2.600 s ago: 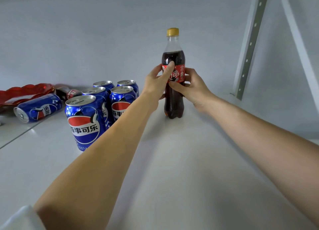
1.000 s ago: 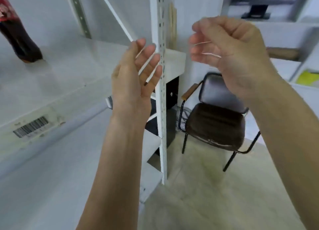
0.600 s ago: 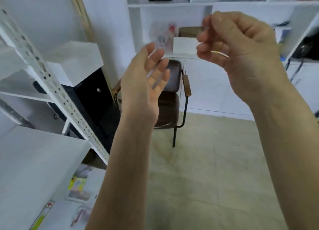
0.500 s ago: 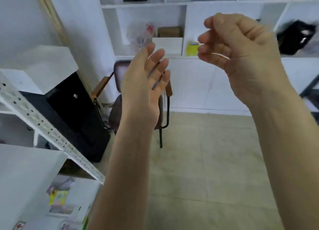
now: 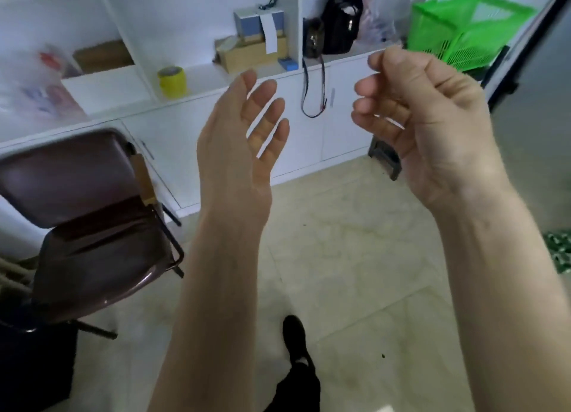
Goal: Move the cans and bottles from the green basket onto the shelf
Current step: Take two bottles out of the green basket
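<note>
The green basket (image 5: 457,31) shows at the top right, standing on a white cabinet beyond my right hand; its contents are hidden from here. My left hand (image 5: 244,136) is raised mid-frame, palm turned inward, fingers spread and empty. My right hand (image 5: 423,115) is held up beside it, fingers loosely curled with nothing in them. Both hands are well short of the basket. No cans or bottles and no part of the metal shelf are in view.
A dark brown chair (image 5: 86,220) stands at the left. The white wall cabinet (image 5: 309,127) holds a yellow tape roll (image 5: 172,81), cardboard boxes (image 5: 250,54) and a black bag (image 5: 338,25). A grey panel (image 5: 537,102) rises at the right. My shoe (image 5: 295,337) is on the tiled floor.
Both hands let go of the cola bottle on the shelf. The view has swung right, away from the shelf, past the chair, until the green basket came into sight. The hands stay raised and empty.
</note>
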